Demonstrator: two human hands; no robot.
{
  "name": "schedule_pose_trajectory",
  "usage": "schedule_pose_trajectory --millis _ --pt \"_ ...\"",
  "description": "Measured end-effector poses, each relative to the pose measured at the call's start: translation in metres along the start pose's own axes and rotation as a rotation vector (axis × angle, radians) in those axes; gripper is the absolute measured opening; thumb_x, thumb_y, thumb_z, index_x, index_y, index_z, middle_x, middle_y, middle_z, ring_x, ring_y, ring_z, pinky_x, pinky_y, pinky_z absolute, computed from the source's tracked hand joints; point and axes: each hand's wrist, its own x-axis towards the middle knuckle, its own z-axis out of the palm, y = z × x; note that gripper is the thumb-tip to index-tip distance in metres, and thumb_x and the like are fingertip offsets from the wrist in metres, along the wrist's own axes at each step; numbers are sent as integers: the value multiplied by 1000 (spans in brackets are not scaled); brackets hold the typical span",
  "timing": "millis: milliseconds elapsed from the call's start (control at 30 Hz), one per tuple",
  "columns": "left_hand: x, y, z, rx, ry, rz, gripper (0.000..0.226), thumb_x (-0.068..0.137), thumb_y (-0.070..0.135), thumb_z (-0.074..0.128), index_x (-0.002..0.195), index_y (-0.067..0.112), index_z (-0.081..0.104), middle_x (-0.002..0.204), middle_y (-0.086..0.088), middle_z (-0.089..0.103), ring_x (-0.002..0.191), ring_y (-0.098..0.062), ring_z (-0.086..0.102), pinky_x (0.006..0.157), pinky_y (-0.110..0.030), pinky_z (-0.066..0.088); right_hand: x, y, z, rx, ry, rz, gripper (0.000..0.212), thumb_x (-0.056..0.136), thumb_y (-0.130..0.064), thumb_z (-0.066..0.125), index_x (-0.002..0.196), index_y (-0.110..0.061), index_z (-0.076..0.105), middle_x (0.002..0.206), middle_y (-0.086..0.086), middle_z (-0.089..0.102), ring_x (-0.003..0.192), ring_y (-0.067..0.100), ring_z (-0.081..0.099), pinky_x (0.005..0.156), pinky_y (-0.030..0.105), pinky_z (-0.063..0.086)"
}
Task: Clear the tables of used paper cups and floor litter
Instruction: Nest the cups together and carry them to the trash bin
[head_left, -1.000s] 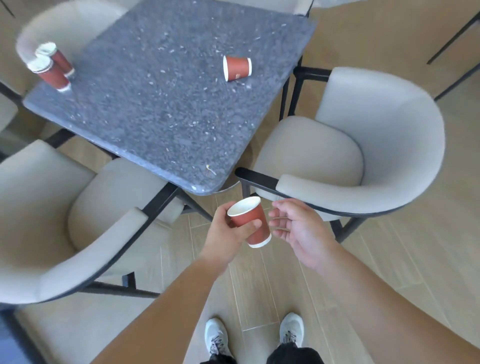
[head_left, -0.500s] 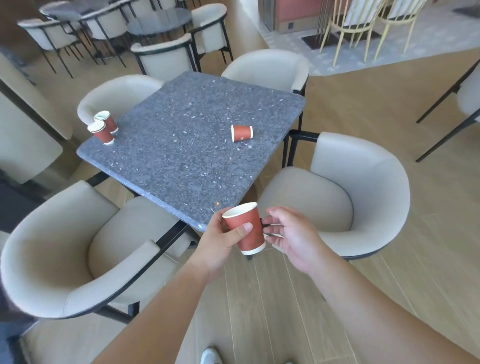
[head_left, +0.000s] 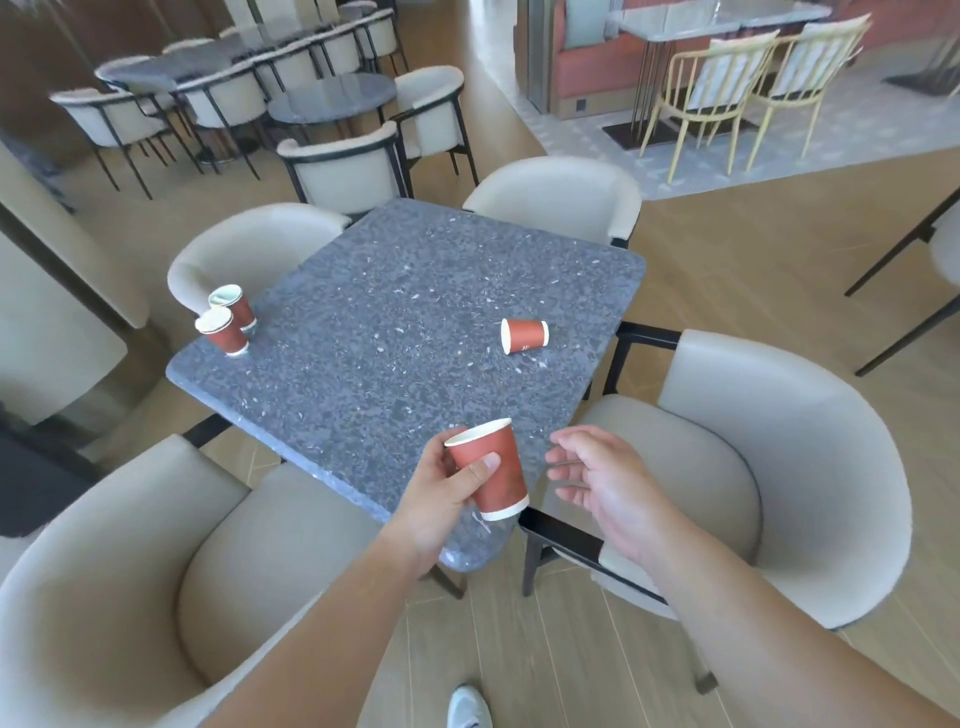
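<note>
My left hand (head_left: 441, 499) grips a red paper cup (head_left: 491, 470) upright over the near corner of the grey stone table (head_left: 395, 374). A short way to the right of that cup, my right hand (head_left: 605, 480) is open with its fingers spread and nothing in it. A second red cup (head_left: 524, 335) lies on its side towards the table's right edge. Two more red cups stand upright at the table's left corner, the nearer cup (head_left: 222, 330) right beside the farther cup (head_left: 234, 305).
Cream upholstered chairs ring the table: one at the near left (head_left: 124, 571), one at the right (head_left: 769, 457), two behind (head_left: 561, 197). More tables and chairs stand further back on the left. Yellow wire chairs (head_left: 727, 88) are at the far right. The floor is wood plank.
My view has tilted up from the floor to the whole table. The right hand has let go of the cup and drawn away to the right; the left hand still holds it.
</note>
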Motion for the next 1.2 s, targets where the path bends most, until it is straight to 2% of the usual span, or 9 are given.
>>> schedule_pose_trajectory --millis 367,567,667,800,833,900,967,1067,1200 --pt "105 68 -90 10 10 83 61 65 36 83 120 32 55 106 9 70 97 -7 68 81 -28 53 97 -30 89 -190 21 -115 12 90 -23 55 89 -22 66 85 -1 69 75 13 63 66 29 51" --pt "144 70 -85 -3 18 52 58 70 31 83 121 33 54 112 5 68 98 -8 69 80 -28 54 140 -45 83 -188 21 -85 12 89 -25 56 90 -21 67 86 -1 68 77 14 63 66 28 50" --pt "162 65 -75 -14 28 31 54 78 22 80 123 32 52 115 1 65 96 -8 69 72 -21 55 169 -50 72 -198 20 -70 11 89 -25 56 90 -19 66 85 -1 67 76 13 62 66 27 50" --pt "185 65 -61 -30 118 53 56 74 19 83 121 31 54 112 -1 66 98 -11 67 73 -22 54 214 -58 64 -330 18 -78 13 86 -27 54 90 -20 64 83 -2 63 76 14 59 72 31 48" --pt "192 65 -59 -34 144 54 57 72 19 85 120 30 55 111 -1 67 97 -12 67 74 -22 54 227 -60 63 -385 20 -91 12 84 -29 54 89 -23 63 80 -4 63 74 13 60 71 31 48" --pt "207 64 -52 -32 174 38 55 73 18 82 120 31 54 112 -2 66 97 -12 67 74 -23 55 252 -63 59 -501 25 -129 10 83 -31 54 88 -27 61 71 -7 61 59 6 57 56 23 45" --pt "225 60 -45 -17 196 24 55 75 18 82 120 31 54 112 -1 66 99 -13 67 79 -27 55 280 -63 55 -621 19 -163 15 85 -31 56 98 -25 58 84 -6 61 55 4 56 47 21 39" --pt "252 52 -34 -12 226 11 60 67 25 84 120 31 55 103 6 71 96 -11 68 80 -28 53 323 -58 45 -791 21 -262 22 83 -30 60 104 -24 56 107 -4 49 85 16 60 63 26 41" --pt "280 33 -16 -16 230 -23 59 59 38 85 112 38 60 98 13 74 95 -9 69 72 -22 54 369 -47 26 -1104 -20 -367 50 83 -28 62 130 -20 48 127 0 45 120 24 41 91 34 40"
